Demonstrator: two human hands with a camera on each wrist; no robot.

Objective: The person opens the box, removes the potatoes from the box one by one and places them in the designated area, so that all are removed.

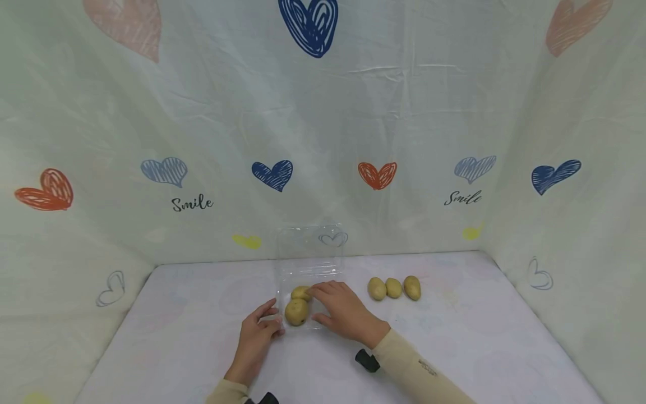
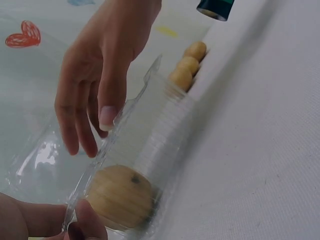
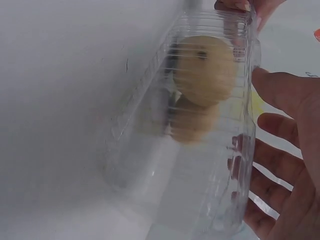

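Note:
A clear plastic clamshell container [image 2: 165, 120] stands on the table with its lid [image 1: 309, 249] raised at the back. Inside, toward its left end, a large round potato [image 1: 296, 312] lies in front of a smaller potato [image 1: 300, 293]. My left hand [image 1: 254, 341] is at the container's left side, thumb and finger pinching the rim in the left wrist view. Over the container's open top is my right hand [image 1: 345, 310], its fingers loosely bent and holding nothing. In the right wrist view its fingers [image 3: 275, 157] spread along the container's rim.
Right of the container, three potatoes [image 1: 393, 288] sit in a row on the white tabletop [image 1: 454, 336]. A pale curtain [image 1: 323, 123] with printed hearts hangs behind the table and along both sides. Black wrist cameras [image 1: 367, 361] sit under the forearms.

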